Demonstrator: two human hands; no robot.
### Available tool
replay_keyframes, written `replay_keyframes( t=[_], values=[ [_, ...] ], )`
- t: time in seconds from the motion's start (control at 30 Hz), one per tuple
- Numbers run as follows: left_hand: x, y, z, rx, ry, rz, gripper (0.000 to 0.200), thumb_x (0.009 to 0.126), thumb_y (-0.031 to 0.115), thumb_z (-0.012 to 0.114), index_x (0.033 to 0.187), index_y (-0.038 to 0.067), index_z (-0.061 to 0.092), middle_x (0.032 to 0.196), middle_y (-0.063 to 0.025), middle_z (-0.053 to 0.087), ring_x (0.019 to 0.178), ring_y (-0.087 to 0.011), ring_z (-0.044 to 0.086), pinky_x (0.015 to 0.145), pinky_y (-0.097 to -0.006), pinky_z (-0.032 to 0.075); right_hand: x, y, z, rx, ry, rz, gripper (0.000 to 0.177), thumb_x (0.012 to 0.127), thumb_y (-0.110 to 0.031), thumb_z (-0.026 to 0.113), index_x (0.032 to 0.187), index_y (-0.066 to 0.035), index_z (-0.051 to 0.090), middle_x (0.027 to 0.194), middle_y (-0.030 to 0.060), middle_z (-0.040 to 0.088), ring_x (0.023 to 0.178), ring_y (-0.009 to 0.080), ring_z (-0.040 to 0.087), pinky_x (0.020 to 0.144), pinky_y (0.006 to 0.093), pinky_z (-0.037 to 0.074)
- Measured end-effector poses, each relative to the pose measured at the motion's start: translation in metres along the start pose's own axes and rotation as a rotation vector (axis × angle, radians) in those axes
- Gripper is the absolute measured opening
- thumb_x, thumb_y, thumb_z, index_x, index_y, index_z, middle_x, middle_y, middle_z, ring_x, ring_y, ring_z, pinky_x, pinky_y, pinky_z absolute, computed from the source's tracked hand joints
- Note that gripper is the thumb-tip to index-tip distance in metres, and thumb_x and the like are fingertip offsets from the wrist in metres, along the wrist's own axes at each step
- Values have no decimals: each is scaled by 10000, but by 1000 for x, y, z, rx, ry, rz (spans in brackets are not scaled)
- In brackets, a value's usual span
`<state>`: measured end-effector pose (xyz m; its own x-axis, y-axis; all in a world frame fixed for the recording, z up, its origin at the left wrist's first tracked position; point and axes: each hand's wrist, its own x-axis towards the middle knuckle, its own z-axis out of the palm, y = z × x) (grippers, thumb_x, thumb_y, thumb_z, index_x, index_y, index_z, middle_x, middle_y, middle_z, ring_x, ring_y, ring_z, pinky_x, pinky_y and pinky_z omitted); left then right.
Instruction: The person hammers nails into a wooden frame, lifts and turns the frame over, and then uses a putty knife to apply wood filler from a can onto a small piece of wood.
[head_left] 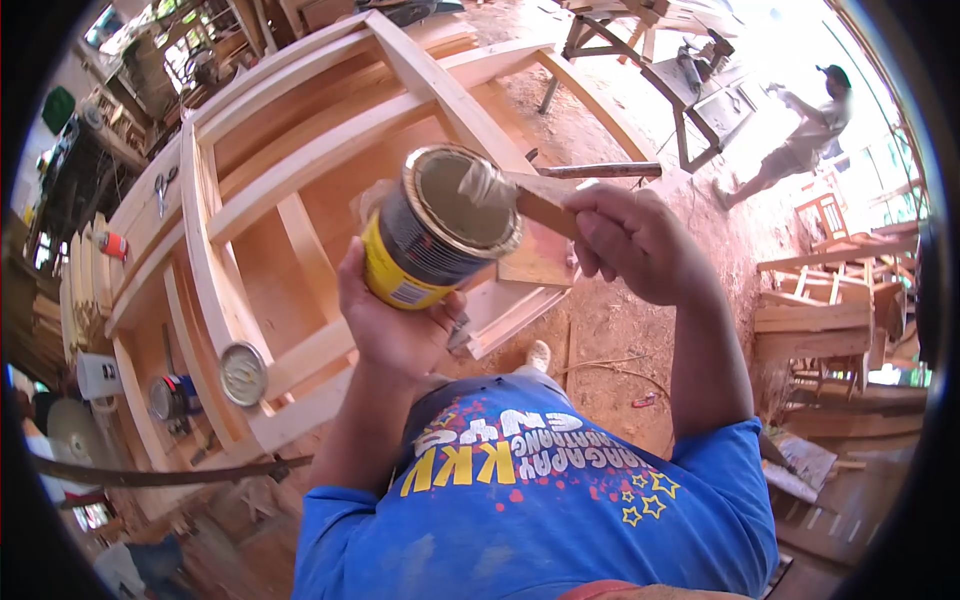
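A round can (395,262) is just off the middle, toward 11 o'clock. The left hand (392,345) is wrapped tight around its low part, with the thumb on one side and fingertips on the other. The can is yellow at the bottom and dark higher up, with small print and a white patch of black lines on the yellow. It has no lid on, and it leans so you can see inside. The shiny rim is messy with tan smears. Inside is smooth, thick stuff (455,215) that looks gray-green.

The right hand (632,245), at 2 o'clock, is pinched shut on a flat brown stick (548,212). The stick points to 9 o'clock, and its tip is over the can's open top. Pale goo (487,186) covers that tip. I can't tell if the stick touches the rim.

A big wooden frame (320,165) spreads behind from 8 to 12 o'clock. A round, smeared lid (243,373) sits on it, between 8 and 9 o'clock.
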<state>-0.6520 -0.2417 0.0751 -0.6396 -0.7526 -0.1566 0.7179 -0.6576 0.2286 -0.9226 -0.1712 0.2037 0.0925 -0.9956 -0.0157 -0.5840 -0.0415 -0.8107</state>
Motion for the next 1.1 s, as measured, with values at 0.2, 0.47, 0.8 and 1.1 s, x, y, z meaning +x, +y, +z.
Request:
replay_keyframes(
  t=[0.2, 0.47, 0.8, 1.1],
  values=[
    [4, -46, 20, -56, 2, 312, 746, 979, 652, 523, 1499, 117, 527, 1464, -221, 575, 1267, -445, 614, 844, -441, 626, -4, 53, -56, 34, -99, -93, 238, 1084, -168, 564, 1249, -36, 673, 796, 30, 682, 737, 101, 678, 635, 301, 533],
    [35, -104, 26, -181, -54, 494, 820, 915, 627, 621, 1515, 85, 487, 1495, -248, 521, 1286, -428, 565, 979, -498, 553, 49, 141, -72, -109, -386, -193, 163, 1056, -100, 618, 1165, -10, 699, 811, 46, 677, 770, 115, 650, 734, 296, 550],
    [49, -114, 18, -104, 90, 575, 834, 914, 696, 566, 1524, 134, 489, 1478, -208, 541, 1270, -401, 578, 939, -510, 534, 67, 165, -59, -230, -352, -341, 180, 970, 20, 680, 1136, -19, 738, 952, 141, 727, 917, 241, 729, 806, 353, 573],
    [50, -116, 17, -60, 131, 588, 851, 926, 730, 528, 1512, 115, 496, 1429, -227, 583, 1235, -393, 621, 961, -513, 542, 58, 168, -50, -397, -154, -449, 225, 905, 1, 727, 1113, -80, 762, 930, 113, 671, 877, 320, 692, 766, 440, 542]
  ],
)
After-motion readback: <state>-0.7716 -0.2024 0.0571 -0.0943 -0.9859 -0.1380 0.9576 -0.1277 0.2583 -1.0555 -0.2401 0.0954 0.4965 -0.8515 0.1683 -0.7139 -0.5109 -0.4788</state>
